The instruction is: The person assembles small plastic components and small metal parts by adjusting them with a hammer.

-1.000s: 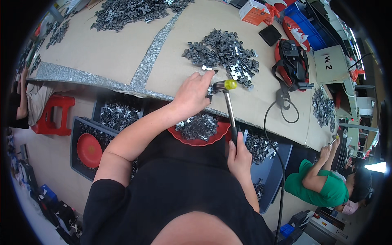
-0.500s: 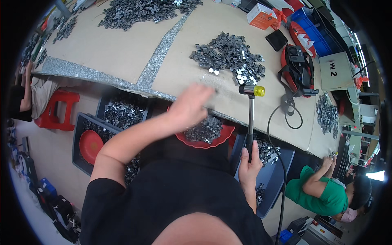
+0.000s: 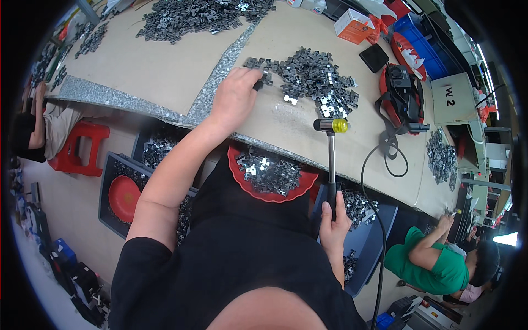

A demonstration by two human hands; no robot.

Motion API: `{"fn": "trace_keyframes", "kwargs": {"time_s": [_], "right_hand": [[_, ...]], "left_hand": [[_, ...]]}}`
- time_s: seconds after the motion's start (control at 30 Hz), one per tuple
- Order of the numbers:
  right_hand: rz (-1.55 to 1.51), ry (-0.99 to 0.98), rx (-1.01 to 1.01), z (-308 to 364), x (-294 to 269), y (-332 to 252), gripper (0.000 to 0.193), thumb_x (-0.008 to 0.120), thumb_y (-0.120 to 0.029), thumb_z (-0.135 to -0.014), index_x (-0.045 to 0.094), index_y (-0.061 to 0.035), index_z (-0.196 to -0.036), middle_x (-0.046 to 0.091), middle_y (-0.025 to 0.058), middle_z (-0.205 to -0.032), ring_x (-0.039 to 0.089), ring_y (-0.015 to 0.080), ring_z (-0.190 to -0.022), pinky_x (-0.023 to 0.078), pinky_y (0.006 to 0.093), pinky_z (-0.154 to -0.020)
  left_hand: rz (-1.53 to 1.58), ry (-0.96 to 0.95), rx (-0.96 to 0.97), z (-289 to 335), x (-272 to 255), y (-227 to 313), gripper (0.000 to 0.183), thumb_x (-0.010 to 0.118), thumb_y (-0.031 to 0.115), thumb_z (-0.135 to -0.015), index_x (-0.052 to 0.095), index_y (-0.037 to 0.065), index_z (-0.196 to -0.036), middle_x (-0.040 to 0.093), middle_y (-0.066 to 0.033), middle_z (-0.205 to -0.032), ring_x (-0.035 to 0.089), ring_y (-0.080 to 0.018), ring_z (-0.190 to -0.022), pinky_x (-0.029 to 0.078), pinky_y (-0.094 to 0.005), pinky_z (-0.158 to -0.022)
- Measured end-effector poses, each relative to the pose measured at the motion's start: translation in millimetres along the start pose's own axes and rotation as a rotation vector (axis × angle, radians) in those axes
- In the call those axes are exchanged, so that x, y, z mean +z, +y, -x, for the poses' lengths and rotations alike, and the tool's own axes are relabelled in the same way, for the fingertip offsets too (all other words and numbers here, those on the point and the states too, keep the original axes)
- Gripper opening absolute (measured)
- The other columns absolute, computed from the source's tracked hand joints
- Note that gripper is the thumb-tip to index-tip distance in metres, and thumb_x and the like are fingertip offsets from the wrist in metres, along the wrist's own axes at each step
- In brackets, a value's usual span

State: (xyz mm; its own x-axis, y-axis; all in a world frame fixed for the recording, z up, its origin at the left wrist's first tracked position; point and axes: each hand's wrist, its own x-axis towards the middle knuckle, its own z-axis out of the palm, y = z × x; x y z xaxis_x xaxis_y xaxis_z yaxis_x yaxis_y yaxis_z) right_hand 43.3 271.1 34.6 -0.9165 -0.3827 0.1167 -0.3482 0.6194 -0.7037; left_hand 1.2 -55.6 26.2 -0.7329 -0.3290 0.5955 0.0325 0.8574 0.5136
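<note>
My left hand (image 3: 234,102) is over the workbench with its fingers curled down at the left edge of a pile of small dark metal clips (image 3: 313,74). A dark clip (image 3: 258,85) shows at its fingertips; the rest of the grip is hidden. My right hand (image 3: 334,228), at the bench's front edge, is closed around the black handle of a mallet (image 3: 331,159). The mallet stands upright, its yellow-and-black head above the bench top. On my lap a red scalloped bowl (image 3: 247,187) holds more clips.
Grey bins (image 3: 369,245) with metal parts stand at both sides of my legs. A cable (image 3: 362,176) runs from a black strapped device (image 3: 404,96) down past the bench edge. A larger clip heap (image 3: 192,19) lies far left. A person in green (image 3: 429,258) works at right.
My left hand has moved from above the bowl up and left to the pile, where several clips now lie farther left. The mallet head has shifted slightly left and down.
</note>
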Motion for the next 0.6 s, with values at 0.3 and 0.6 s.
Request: {"fn": "trace_keyframes", "kwargs": {"time_s": [0.3, 0.6], "right_hand": [[0.034, -0.019, -0.028, 1, 2, 2, 0.034, 0.056, -0.010, -0.084, 0.049, 0.0050, -0.114, 0.061, 0.0192, -0.075, 0.062, 0.0262, -0.060, 0.047, 0.0315, -0.054], [0.128, -0.014, -0.147, 1, 5, -3, 0.034, 0.057, -0.013, -0.083, 0.051, 0.0018, -0.113, 0.061, 0.0193, -0.075, 0.061, 0.0291, -0.058, 0.046, 0.0331, -0.050]], "left_hand": [[0.413, -0.415, 0.041, 40, 13, 29, 0.030, 0.048, -0.009, -0.064, 0.059, 0.001, -0.090, 0.059, -0.0141, -0.083, 0.054, -0.0313, -0.084, 0.044, -0.0385, -0.075], [0.380, -0.379, 0.032, 47, 9, 35, 0.050, 0.059, -0.002, -0.062, 0.046, -0.001, -0.110, 0.055, -0.0161, -0.101, 0.048, -0.0329, -0.095, 0.041, -0.0408, -0.082]]}}
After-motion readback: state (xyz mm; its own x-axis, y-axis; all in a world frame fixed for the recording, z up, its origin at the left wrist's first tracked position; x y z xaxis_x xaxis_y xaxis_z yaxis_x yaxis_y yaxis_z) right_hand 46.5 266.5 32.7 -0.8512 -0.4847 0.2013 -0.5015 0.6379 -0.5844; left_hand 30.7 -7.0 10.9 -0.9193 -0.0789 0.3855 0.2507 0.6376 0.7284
